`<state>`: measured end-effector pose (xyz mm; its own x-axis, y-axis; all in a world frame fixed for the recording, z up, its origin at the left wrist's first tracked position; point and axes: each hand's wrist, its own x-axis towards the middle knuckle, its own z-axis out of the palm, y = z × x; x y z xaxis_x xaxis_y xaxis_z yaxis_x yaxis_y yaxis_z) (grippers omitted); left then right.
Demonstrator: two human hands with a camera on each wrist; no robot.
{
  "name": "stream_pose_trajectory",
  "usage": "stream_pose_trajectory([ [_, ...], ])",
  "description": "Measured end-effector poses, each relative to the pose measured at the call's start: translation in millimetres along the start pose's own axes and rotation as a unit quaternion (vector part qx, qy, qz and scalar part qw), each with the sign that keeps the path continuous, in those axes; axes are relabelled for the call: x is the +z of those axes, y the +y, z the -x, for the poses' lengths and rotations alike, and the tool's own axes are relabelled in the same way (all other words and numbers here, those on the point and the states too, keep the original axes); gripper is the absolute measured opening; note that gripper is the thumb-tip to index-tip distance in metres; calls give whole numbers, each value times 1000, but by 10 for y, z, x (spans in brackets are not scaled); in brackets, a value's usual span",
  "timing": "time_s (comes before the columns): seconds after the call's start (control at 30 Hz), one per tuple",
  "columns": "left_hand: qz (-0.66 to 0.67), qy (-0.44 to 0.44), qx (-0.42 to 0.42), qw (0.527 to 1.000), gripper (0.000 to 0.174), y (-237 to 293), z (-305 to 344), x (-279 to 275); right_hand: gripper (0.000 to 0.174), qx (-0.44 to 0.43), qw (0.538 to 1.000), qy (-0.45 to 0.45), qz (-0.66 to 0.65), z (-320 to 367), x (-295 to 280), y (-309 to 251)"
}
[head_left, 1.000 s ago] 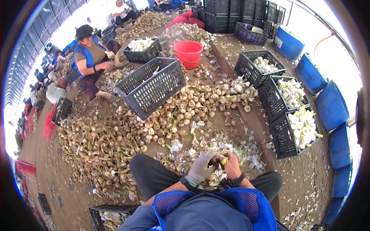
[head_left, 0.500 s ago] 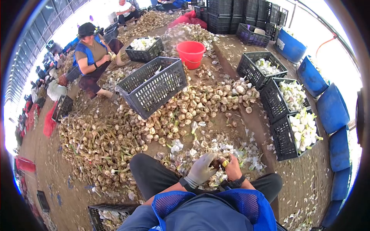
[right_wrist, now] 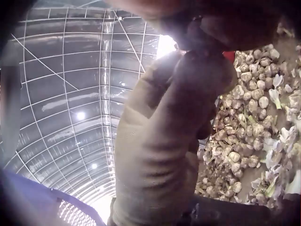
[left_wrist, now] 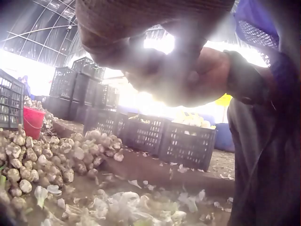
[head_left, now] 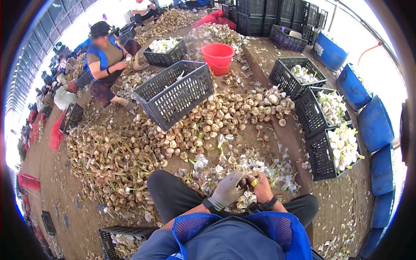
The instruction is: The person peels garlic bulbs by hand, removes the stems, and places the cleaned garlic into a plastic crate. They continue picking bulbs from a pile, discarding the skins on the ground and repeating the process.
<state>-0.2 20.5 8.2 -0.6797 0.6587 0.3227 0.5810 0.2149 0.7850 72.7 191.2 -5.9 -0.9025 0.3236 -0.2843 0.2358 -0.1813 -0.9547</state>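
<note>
In the head view my gloved left hand (head_left: 228,190) curls around a brownish garlic bulb (head_left: 243,182), mostly hidden by the fingers. Against its other side my bare right hand (head_left: 262,190), with yellow tape on a digit, bends its fingers and pinches at the bulb. Both hands meet just above my lap. The right wrist view has the glove (right_wrist: 157,146) large and upright, with blurred right fingers over its tip. Backlight washes out the right hand (left_wrist: 207,77) in the left wrist view. Below the hands lie loose white peels (head_left: 253,164).
A heap of unpeeled garlic (head_left: 117,160) spreads ahead and left. A black crate (head_left: 177,102) sits on it, near a red bucket (head_left: 218,56). Crates of white garlic (head_left: 321,158) and blue barrels (head_left: 375,123) line the right. Another person (head_left: 102,56) sits at left.
The head view has shifted slightly, so the surroundings sit a little further right. My hands stay together at the bulb, with small finger movements. The seated person's hands have moved a little.
</note>
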Motion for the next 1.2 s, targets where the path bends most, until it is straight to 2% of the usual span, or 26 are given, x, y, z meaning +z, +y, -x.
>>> stream_pose_trajectory([
  [0.03, 0, 0, 0, 1000, 62, -4, 5, -2, 12, 0, 1000, 0, 0, 1, -9, -3],
  [0.1, -6, 4, -1, 1000, 62, 4, 3, -7, 15, 63, 997, -23, -50, 3, -49, -16],
  [0.2, 13, 24, -7, 1000, 64, 56, -5, -30, 19, 69, 989, -44, -124, -34, -125, 9],
  [0.33, 12, 46, 8, 999, 64, 67, -38, -4, 24, 64, 984, -64, -155, -18, -166, -92],
  [0.4, 97, 24, -65, 993, 55, 80, -29, 11, 30, 53, 988, -56, -137, 12, -146, -132],
  [0.43, 97, 24, -64, 993, 55, 67, -26, 15, 30, 52, 988, -56, -137, 16, -157, -138],
  [0.47, 265, -7, -176, 948, 49, 17, -15, 29, 31, 25, 993, -59, -96, 24, -169, -145],
  [0.5, 422, -39, -282, 861, 44, -39, -4, 54, 33, -1, 997, -62, -54, 35, -175, -155],
  [0.53, 471, -26, -299, 829, 43, -99, 7, 113, 33, -1, 997, -61, -55, 52, -184, -173],
  [0.57, 471, -28, -299, 829, 43, -96, 20, 111, 34, -6, 995, -80, -53, 75, -182, -242],
  [0.63, 636, -52, -339, 691, 46, -107, 37, 90, 36, -12, 994, -100, -52, 100, -175, -358],
  [0.73, 592, -45, -364, 717, 50, -182, 78, 207, 37, 0, 992, -108, -66, 109, -163, -391],
  [0.77, 592, -46, -365, 718, 50, -109, 62, 187, 34, 17, 997, -62, -36, 99, -163, -322],
  [0.8, 511, -38, -329, 793, 51, -19, 56, 163, 32, 34, 999, -15, -7, 79, -164, -259],
  [0.83, 423, -29, -289, 858, 52, 40, 50, 146, 32, 34, 999, -15, -8, 56, -179, -202],
  [0.87, 422, -29, -290, 858, 52, 18, 53, 167, 29, 31, 999, -19, 8, 36, -190, -172],
  [0.9, 269, 1, -218, 938, 52, -31, 60, 203, 28, 27, 999, -22, 25, 28, -200, -147],
  [0.93, 106, 30, -136, 985, 52, -75, 57, 237, 28, 28, 999, -23, 24, 32, -203, -127],
  [0.97, 104, 30, -137, 985, 52, -138, 56, 284, 22, 27, 999, -25, 15, 44, -175, -153],
  [1.0, 248, 42, -211, 944, 51, -201, 59, 330, 16, 26, 999, -28, 5, 49, -148, -161],
  [1.03, 386, 53, -279, 878, 51, -263, 82, 363, 16, 26, 999, -30, 4, 38, -163, -114],
  [1.07, 492, 33, -340, 800, 50, -196, 57, 268, 17, -15, 996, -67, 55, 32, -177, -110],
  [1.1, 491, 33, -341, 801, 50, -211, 50, 204, 18, -55, 987, -102, 106, 30, -188, -108],
  [1.17, 637, -40, -309, 705, 52, -233, 53, 137, 15, -54, 984, -99, 139, 55, -239, -112],
  [1.2, 663, -35, -305, 683, 52, -283, 65, 188, 15, -38, 988, -92, 122, 54, -250, -96],
])
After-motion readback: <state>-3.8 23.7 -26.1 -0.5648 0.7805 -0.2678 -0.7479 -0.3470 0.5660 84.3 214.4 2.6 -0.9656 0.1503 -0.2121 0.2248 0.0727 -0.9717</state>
